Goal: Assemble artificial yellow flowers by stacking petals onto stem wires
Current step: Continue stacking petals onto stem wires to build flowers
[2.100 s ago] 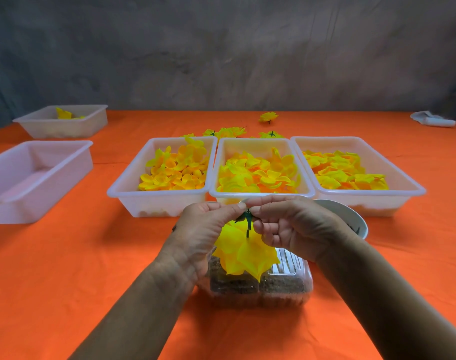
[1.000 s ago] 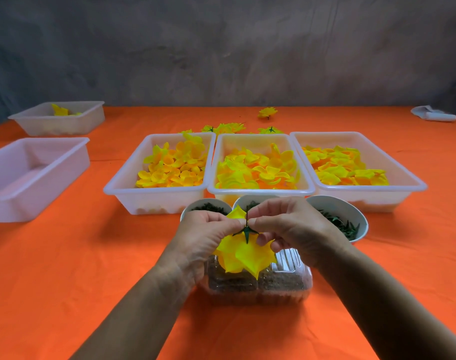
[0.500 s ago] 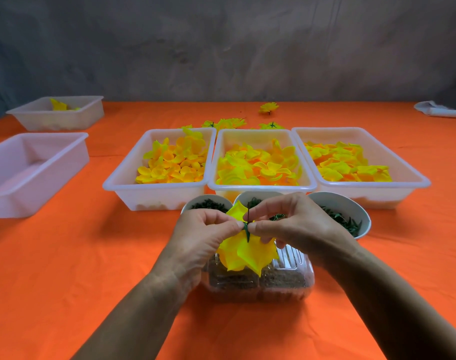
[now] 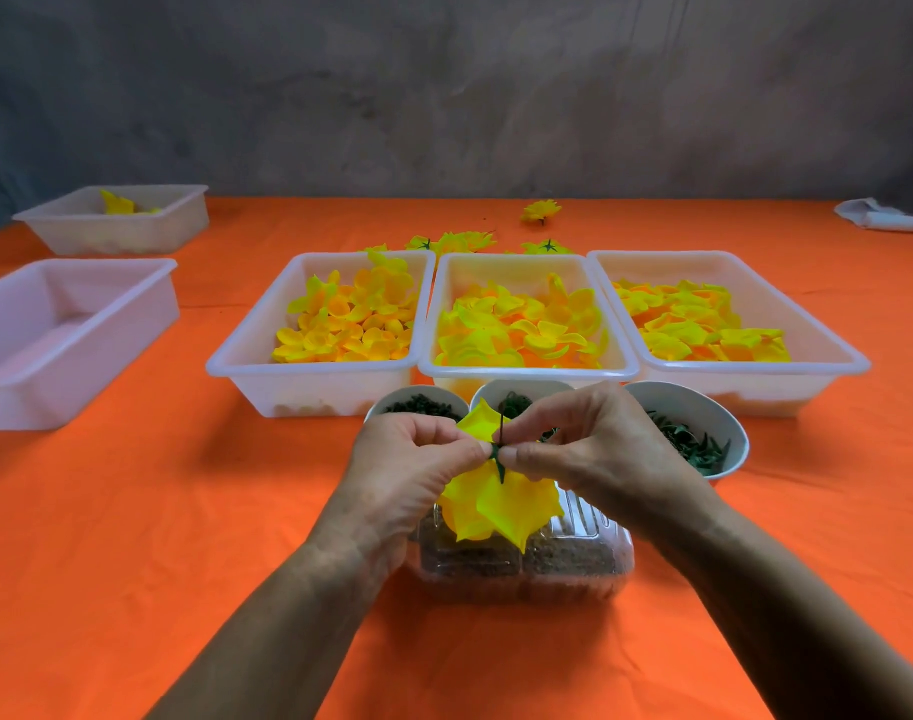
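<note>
Nearest, at 6 o'clock: clear plastic clamshell container (image 4: 527, 569) of brown granular filling, on the orange tabletop (image 4: 132, 537).

Above it: left hand (image 4: 407, 475), fingers curled, and right hand (image 4: 584, 449), thumb and forefinger closed, both pinching a green stem wire (image 4: 501, 433); the yellow flower (image 4: 496, 504) hangs on that wire between the hands, petals downward.

Just behind the hands: three white bowls (image 4: 703, 413) of dark green parts, side by side.

Toward 12 o'clock: three white tubs (image 4: 314, 392) in a row, each holding loose yellow-orange petals (image 4: 516, 324).

At 9 to 10 o'clock: a white bin (image 4: 69, 335), and farther off a second bin (image 4: 116, 220) with a few yellow pieces.

Farthest, 12 o'clock: finished flowers (image 4: 540, 210) lying on the tabletop. At 2 o'clock, a white object (image 4: 880, 218), unidentifiable.
</note>
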`<action>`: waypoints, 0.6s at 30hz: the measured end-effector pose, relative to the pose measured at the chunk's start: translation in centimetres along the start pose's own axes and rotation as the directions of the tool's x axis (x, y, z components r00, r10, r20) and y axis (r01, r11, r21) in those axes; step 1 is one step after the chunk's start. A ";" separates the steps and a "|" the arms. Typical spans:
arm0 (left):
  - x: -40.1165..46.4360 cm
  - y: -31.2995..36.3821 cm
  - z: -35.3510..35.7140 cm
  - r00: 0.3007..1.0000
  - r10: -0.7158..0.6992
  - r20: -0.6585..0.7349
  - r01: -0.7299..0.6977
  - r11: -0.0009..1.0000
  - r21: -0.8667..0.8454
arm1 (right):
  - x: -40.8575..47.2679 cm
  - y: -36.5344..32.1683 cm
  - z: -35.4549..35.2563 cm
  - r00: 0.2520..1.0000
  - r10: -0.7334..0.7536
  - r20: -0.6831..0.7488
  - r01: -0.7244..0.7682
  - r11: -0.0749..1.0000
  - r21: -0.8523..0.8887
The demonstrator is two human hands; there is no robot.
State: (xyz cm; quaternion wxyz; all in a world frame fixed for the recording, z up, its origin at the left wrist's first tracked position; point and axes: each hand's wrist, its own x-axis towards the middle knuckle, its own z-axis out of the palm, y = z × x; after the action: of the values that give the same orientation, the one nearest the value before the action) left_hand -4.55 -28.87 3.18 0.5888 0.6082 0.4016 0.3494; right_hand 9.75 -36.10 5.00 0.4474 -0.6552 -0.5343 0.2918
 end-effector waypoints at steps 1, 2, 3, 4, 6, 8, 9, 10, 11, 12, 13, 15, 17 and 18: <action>0.0 0.0 0.0 1.000 -0.003 0.005 0.003 1.000 -0.004 | 0.0 0.0 0.0 1.000 -0.001 0.007 0.001 1.000 -0.002; 0.1 0.0 0.0 1.000 -0.006 0.008 0.006 1.000 -0.006 | 0.0 0.0 0.0 1.000 0.003 0.011 -0.003 1.000 0.001; 0.1 0.0 0.0 1.000 -0.007 0.009 0.007 1.000 -0.005 | 0.0 0.0 0.0 1.000 0.009 0.014 -0.010 1.000 0.012; 0.2 0.1 0.0 1.000 -0.009 0.014 0.009 1.000 0.001 | 0.0 0.0 0.0 1.000 0.019 0.020 -0.019 0.999 0.027; 0.3 0.1 0.0 0.999 -0.023 0.035 0.022 0.999 0.026 | 0.2 0.0 0.0 0.999 0.038 0.039 -0.039 0.998 0.045; 0.5 0.0 0.0 0.999 -0.029 0.046 0.027 0.999 0.044 | 0.4 0.0 0.0 0.998 0.048 0.047 -0.049 0.999 0.021; 0.6 -0.1 0.0 0.999 -0.022 0.048 0.019 0.998 0.060 | 0.5 0.0 0.0 0.998 0.046 0.051 -0.046 0.999 0.006; 0.7 -0.1 0.0 0.998 -0.013 0.054 0.008 0.996 0.084 | 0.5 0.0 0.1 0.998 0.039 0.050 -0.039 0.999 -0.007; 0.7 -0.1 0.0 0.998 -0.005 0.063 -0.001 0.995 0.102 | 0.5 0.1 0.2 0.999 0.022 0.037 -0.021 0.999 -0.034; 0.8 -0.2 0.0 0.997 -0.003 0.074 -0.005 0.994 0.108 | 0.5 0.3 0.2 1.000 -0.002 0.019 0.003 0.997 -0.079; 0.7 -0.2 0.1 0.996 -0.016 0.090 0.006 0.994 0.107 | 0.4 0.4 0.3 1.000 -0.020 0.006 0.021 0.991 -0.130; 0.4 -0.3 0.3 0.993 -0.040 0.108 0.026 0.991 0.128 | 0.1 0.5 0.5 0.999 -0.035 -0.006 0.033 0.982 -0.186; 0.4 -0.3 0.4 0.995 -0.035 0.094 0.018 0.984 0.175 | 0.1 0.6 0.5 0.999 -0.043 -0.014 0.039 0.979 -0.199; 0.3 -0.2 0.4 0.996 -0.032 0.087 0.016 0.982 0.187 | 0.1 0.5 0.6 0.999 -0.046 -0.017 0.042 0.976 -0.213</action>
State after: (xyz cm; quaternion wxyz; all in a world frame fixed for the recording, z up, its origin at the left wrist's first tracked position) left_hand -4.03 -28.76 2.93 0.5509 0.6709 0.4131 0.2754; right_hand 9.51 -35.85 4.28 0.3869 -0.6906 -0.5718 0.2156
